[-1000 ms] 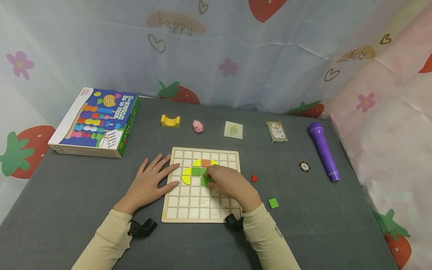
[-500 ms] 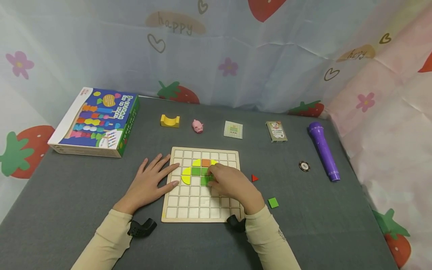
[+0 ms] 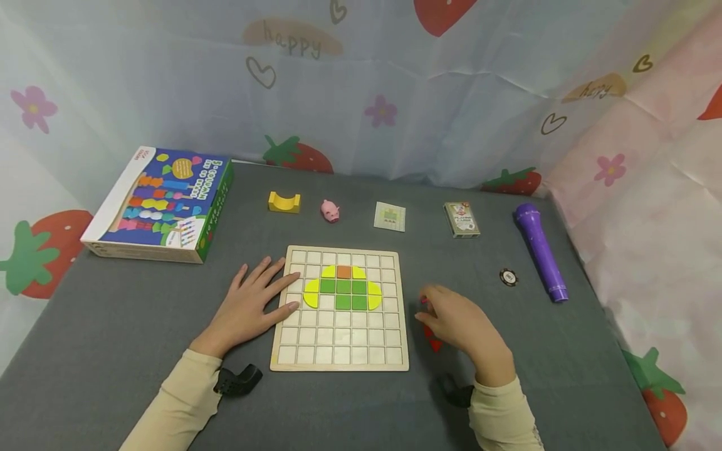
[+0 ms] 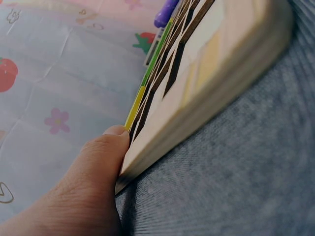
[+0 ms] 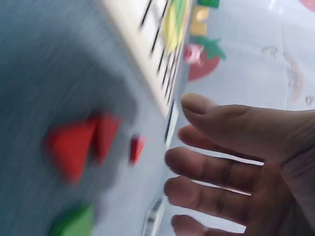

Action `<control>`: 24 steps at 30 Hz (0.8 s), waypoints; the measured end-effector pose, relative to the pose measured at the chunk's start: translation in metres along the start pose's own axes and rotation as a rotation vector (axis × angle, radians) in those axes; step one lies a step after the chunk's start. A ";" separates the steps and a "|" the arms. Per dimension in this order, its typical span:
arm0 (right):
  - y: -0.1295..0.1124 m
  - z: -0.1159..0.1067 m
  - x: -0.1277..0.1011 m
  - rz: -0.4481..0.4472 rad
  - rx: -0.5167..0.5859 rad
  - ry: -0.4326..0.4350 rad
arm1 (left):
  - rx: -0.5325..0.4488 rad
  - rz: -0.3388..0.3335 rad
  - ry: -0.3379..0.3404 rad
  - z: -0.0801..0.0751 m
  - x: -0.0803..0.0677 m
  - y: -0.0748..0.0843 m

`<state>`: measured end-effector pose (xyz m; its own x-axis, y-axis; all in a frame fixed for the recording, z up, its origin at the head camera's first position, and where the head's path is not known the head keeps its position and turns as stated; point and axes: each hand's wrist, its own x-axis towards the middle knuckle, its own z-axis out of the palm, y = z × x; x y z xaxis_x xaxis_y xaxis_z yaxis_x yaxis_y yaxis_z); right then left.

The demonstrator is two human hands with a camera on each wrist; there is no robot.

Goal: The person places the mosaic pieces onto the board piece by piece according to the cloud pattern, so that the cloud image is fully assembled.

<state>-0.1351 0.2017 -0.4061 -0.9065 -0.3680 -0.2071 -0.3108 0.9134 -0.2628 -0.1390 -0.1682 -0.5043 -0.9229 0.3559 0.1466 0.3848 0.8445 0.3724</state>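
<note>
Lightly, our open right hand [image 3: 462,326] hovered over small, stiff red triangle pieces [image 5: 78,142], best pinched by their edges; our left hand [image 3: 248,307] lay flat, steadying the wooden grid board [image 3: 338,357].

green, yellow, orange tiles [image 3: 343,287] on pale grid board [image 3: 338,351], red triangles [image 5: 81,142], purple torch [image 3: 540,252]

A colourful toy box [image 3: 160,203] lies at the far left corner of the grey tabletop [image 3: 113,326]. Along the far edge, from left to right, stand a yellow arch block [image 3: 284,202], a small pink pig figure [image 3: 330,210], a square card with a green pattern [image 3: 390,217] and a pack of playing cards [image 3: 462,220]. A purple torch [image 3: 540,250] lies near the right edge, its length running from far to near, with a black poker chip [image 3: 508,277] just beside it on the left. A cloth backdrop printed with strawberries and flowers [image 3: 395,81] hangs behind the far edge.
</note>
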 end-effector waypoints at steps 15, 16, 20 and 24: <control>0.051 0.009 -0.045 0.121 0.108 -0.063 | -0.010 0.011 0.021 0.001 0.000 -0.001; 0.051 0.010 -0.045 0.112 0.116 -0.057 | -0.006 0.010 0.018 0.000 0.000 -0.001; 0.051 0.014 -0.043 0.072 0.119 -0.016 | -0.001 0.007 0.003 -0.001 0.000 -0.001; 0.051 0.018 -0.040 0.039 0.098 0.028 | -0.008 0.008 0.004 0.001 0.000 -0.001</control>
<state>-0.1094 0.2597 -0.4280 -0.9254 -0.3260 -0.1930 -0.2467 0.9052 -0.3460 -0.1390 -0.1685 -0.5055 -0.9198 0.3612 0.1532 0.3923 0.8383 0.3787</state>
